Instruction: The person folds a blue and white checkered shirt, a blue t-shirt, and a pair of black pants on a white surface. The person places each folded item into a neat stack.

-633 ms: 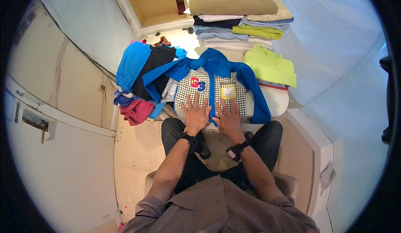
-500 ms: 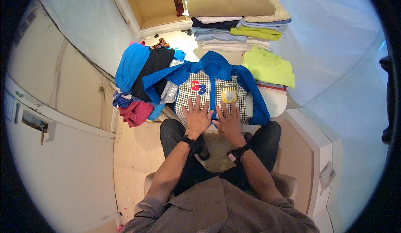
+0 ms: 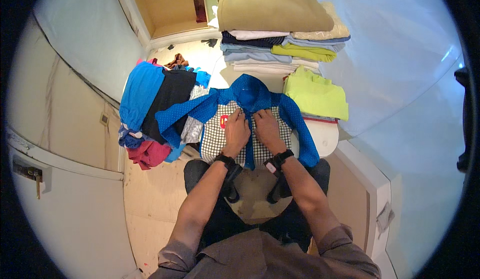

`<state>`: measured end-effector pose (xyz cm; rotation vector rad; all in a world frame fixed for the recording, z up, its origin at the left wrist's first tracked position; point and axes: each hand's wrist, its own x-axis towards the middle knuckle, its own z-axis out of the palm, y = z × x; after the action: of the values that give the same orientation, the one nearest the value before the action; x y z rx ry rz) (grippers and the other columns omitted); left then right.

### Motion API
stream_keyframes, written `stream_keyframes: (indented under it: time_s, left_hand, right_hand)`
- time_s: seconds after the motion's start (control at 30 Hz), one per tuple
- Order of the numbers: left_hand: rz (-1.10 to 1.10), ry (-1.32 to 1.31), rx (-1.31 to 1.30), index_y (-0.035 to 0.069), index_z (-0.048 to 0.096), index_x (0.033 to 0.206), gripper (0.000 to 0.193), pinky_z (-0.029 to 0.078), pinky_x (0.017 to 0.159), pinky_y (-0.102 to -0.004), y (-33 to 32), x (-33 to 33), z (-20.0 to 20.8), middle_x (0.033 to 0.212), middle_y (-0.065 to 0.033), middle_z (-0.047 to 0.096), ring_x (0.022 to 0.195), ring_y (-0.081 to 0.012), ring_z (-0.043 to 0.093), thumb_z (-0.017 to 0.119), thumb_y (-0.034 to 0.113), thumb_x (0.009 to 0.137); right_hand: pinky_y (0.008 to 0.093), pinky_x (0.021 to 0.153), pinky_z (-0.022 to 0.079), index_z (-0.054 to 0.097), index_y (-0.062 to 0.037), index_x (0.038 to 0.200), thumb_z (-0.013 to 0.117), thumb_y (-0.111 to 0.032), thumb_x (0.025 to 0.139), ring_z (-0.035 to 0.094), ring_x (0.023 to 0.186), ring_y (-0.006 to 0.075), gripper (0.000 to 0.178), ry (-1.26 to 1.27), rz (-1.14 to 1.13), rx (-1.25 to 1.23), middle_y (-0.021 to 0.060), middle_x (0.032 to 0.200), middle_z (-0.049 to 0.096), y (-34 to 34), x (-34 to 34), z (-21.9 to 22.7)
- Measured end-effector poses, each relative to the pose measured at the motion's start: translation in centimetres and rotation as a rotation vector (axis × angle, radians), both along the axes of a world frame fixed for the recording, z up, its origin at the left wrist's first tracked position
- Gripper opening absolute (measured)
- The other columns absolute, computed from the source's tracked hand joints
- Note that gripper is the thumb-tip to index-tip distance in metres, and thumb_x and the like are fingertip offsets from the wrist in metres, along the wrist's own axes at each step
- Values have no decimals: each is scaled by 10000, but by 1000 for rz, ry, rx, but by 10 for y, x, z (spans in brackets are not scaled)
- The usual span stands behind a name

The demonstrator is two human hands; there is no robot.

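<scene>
A child's long-sleeved shirt (image 3: 212, 143) lies front up before me, its body black-and-white checked, its collar, sleeves and front strip blue. Its left-side sleeve stretches out over the clothes pile; the other hangs down along the right. My left hand (image 3: 237, 133) is at the upper chest beside the front strip, fingers curled and closed on the cloth, partly covering a red patch. On the strip's other side my right hand (image 3: 267, 129) mirrors it, fingertips bent onto the shirt below the collar and hiding the yellow-striped pocket. The exact pinch of the fingertips is partly hidden.
At left sits a loose pile of clothes (image 3: 172, 96) in blue, black and crimson. A tall folded stack (image 3: 270, 9) stands at the back, with folded lime-green clothes (image 3: 317, 96) at right on the white tabletop (image 3: 322, 138). A white door (image 3: 75, 199) is at far left.
Both hands have moved up from lying flat on the lower shirt to the upper chest, and their spread fingers have curled in. The view has shifted slightly.
</scene>
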<state>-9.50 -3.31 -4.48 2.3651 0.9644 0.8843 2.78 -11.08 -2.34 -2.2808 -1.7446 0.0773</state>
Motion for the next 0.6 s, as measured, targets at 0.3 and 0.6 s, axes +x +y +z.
stream_keyframes:
  time_s: [0.3,0.6]
  left_hand:
    - [21,-12,172,-43,665,1169,374,477,898,-451,3,7,-15,1348,-230,593,1066,-358,587,655,75,815]
    - [-50,318,208,64,654,1258,478,477,796,-459,1,12,5,1495,-106,502,1086,-293,543,646,210,803]
  right_hand:
    - [622,1132,284,488,-109,1471,617,-179,880,334,1457,388,609,-127,81,69,97,1558,435,35,15,-23]
    - [545,1161,278,507,-55,1436,583,-176,904,404,1420,343,550,0,35,123,96,1498,513,39,29,-30]
